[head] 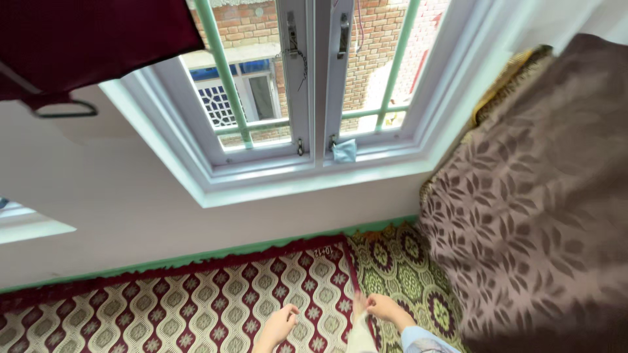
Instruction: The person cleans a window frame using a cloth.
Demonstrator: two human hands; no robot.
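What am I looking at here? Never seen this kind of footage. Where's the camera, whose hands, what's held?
There is no machine: a person wears one camera on the head, looking down, so the hands at the bottom are their own. The left hand hangs loosely curled over the red and cream rug and seems to hold nothing. The right hand is closed near the edge where that rug meets a green patterned rug; a pale strip shows just below it, but whether the hand grips it is not clear. Ahead is a white window with green bars, a brick wall outside. On the right hangs a brown leaf-patterned cloth.
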